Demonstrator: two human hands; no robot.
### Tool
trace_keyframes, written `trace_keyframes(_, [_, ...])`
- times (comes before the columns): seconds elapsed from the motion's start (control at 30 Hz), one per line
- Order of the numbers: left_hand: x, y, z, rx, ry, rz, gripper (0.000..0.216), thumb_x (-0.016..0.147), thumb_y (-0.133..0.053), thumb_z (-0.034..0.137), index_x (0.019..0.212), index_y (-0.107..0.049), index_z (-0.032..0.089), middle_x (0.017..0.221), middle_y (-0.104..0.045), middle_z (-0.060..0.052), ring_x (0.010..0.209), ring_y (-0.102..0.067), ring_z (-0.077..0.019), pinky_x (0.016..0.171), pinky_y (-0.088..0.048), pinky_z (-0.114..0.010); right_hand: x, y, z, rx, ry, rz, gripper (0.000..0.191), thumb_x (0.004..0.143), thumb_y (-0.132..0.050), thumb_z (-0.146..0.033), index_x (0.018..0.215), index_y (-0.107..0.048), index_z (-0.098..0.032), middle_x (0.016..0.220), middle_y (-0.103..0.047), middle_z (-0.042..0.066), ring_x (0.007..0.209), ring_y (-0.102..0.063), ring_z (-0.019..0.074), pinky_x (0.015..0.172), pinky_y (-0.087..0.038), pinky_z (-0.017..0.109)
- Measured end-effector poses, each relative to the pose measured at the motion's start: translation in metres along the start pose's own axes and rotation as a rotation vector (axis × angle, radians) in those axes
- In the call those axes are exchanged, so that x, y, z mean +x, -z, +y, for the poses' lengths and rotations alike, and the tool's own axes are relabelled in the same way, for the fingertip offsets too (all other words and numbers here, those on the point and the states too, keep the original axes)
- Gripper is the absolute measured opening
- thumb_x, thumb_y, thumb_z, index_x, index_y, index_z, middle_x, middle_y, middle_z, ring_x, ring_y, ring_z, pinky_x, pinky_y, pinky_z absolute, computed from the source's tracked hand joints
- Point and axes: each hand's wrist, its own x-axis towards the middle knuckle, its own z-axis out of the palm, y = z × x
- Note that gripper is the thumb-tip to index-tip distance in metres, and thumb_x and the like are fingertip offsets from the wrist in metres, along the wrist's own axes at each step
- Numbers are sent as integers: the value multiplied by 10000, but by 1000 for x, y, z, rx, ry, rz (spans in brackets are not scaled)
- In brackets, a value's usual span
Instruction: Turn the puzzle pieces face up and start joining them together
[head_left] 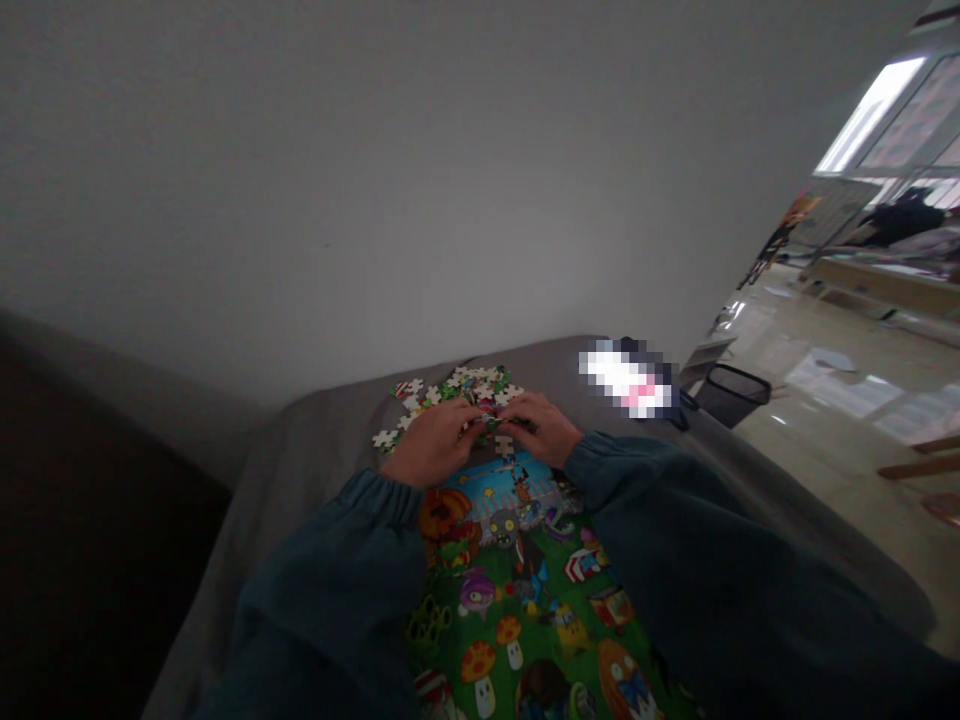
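Pinched narrow, contents too small to tell, left hand [439, 440] and right hand [541, 428] nearly meet over puzzle pieces [465, 381] past the far end of the printed picture [517, 610], where a sideways sweep could scatter them.

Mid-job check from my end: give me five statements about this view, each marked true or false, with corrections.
1. Most loose puzzle pieces lie beyond the printed picture. True.
2. The hands are spread far apart. False: the left hand and right hand have their fingertips close together, among the pieces.
3. Orange-capped mushrooms show on the printed picture. True.
4. Both sleeves are bright yellow. False: the sleeves are dark blue-green.
5. A window shows at upper right. True.
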Motion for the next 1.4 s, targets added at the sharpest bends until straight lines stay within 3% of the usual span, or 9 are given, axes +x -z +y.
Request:
trace_keyframes(0.17, [-2, 1, -8, 76, 135, 72, 265, 936, -445, 306, 972, -695, 225, 945, -669, -63, 923, -611, -226, 832, -461, -344, -1, -2, 0, 9, -24, -62, 124, 846, -671, -305, 939, -715, -236, 957, -660, 52, 955, -586, 189, 901, -438, 353])
trace_keyframes(0.37, [-7, -2, -45, 80, 209, 96, 431, 900, -500, 476, 1227, -603, 215, 1276, -602, -87, 1221, -508, -244, 1056, -356, -386, 3, 5, -5, -84, -49, -62, 294, 920, -552, -383, 1149, -648, -224, 1051, -662, 74, 1048, -535, 213, 951, -388, 396])
trace_keyframes(0.5, [-13, -20, -56, 78, 283, 95, 563, 868, -531, 528, 1327, -525, 202, 1427, -483, -124, 1322, -415, -293, 1091, -312, -453, 2, 2, -3, -231, -225, -20, 453, 913, -521, -451, 1303, -531, -221, 1293, -557, 101, 1200, -444, 270, 1007, -341, 458])
trace_keyframes(0.67, [-14, -30, -56, 55, 308, 95, 481, 875, -563, 455, 1317, -532, 269, 1373, -539, -79, 1261, -480, -267, 1055, -362, -436, 13, 1, 7, -265, -448, -109, 781, 815, -562, -622, 1437, -358, -195, 1377, -470, 164, 1242, -454, 327, 1012, -356, 501])
trace_keyframes(0.83, [-16, -26, -54, 48, 289, 117, 451, 873, -604, 429, 1286, -544, 259, 1351, -538, -81, 1242, -479, -272, 1016, -403, -451, 53, -2, 19, -330, -576, -259, 983, 680, -565, -786, 1403, -409, -140, 1349, -506, 216, 1264, -443, 393, 1005, -369, 529])
trace_keyframes(0.93, [-19, -26, -51, 57, 262, 118, 411, 907, -581, 390, 1270, -534, 203, 1332, -527, -102, 1183, -522, -276, 976, -434, -510, 75, -13, 19, -370, -620, -334, 1015, 604, -648, -769, 1363, -459, -122, 1322, -517, 241, 1236, -471, 407, 991, -391, 526])
trace_keyframes(1.1, [-20, -29, -50, 73, 257, 142, 347, 924, -570, 339, 1236, -548, 189, 1278, -555, -100, 1087, -581, -245, 909, -497, -472, 95, -32, 9, -334, -596, -390, 982, 512, -785, -640, 1297, -510, -118, 1238, -560, 235, 1096, -570, 393, 876, -478, 510])
trace_keyframes(1.23, [-20, -29, -50, 64, 244, 159, 339, 925, -570, 336, 1228, -552, 186, 1263, -563, -99, 1068, -590, -239, 894, -507, -461, 100, -36, 3, -270, -556, -405, 792, 559, -821, -445, 1238, -548, -141, 1103, -659, 131, 997, -634, 289, 851, -508, 394])
trace_keyframes(1.4, [-21, -28, -51, 72, 254, 162, 345, 924, -571, 337, 1232, -549, 184, 1263, -563, -99, 1069, -589, -240, 894, -507, -464, 98, -32, -4, -213, -523, -397, 636, 635, -777, -290, 1223, -580, -149, 1050, -690, 90, 930, -653, 247, 816, -513, 354])
